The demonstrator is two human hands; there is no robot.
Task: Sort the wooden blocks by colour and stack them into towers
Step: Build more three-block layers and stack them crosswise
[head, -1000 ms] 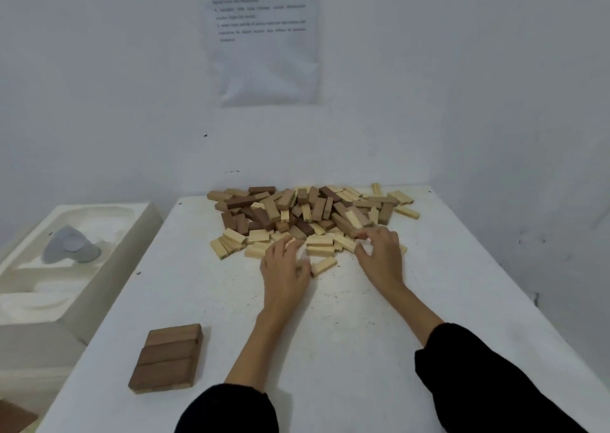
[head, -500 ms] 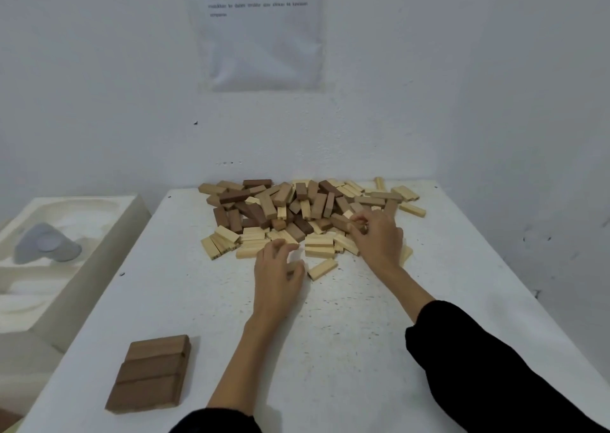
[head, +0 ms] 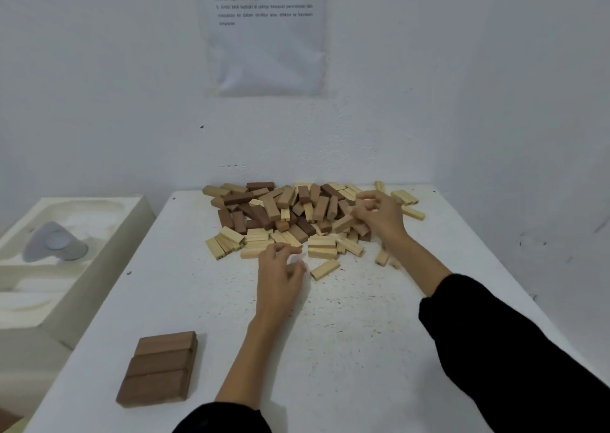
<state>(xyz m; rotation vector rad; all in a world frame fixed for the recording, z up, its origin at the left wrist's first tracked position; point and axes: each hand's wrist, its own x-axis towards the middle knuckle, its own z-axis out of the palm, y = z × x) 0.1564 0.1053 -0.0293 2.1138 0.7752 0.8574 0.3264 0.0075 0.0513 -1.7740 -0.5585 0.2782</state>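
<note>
A mixed pile of wooden blocks [head: 297, 215], pale, tan and dark brown, lies at the far end of the white table [head: 346, 350]. Three dark brown blocks [head: 158, 370] lie side by side as a flat layer near the table's front left. My left hand [head: 280, 277] rests on the table at the pile's near edge, fingers loosely curled, fingertips touching pale blocks. My right hand [head: 379, 216] reaches into the right side of the pile with its fingers curled. Whether it grips a block is hidden by the fingers. One pale block [head: 325, 269] lies apart between the hands.
A white foam tray [head: 99, 221] holding a grey object [head: 56, 243] stands left of the table. White walls close in behind and to the right, with a printed sheet [head: 264, 36] taped above the pile. A few pale blocks [head: 404, 198] lie scattered at the far right.
My right hand has moved farther back and to the right into the pile, its fingers curling in. The left hand stayed at the pile's near edge. The camera tilted down.
</note>
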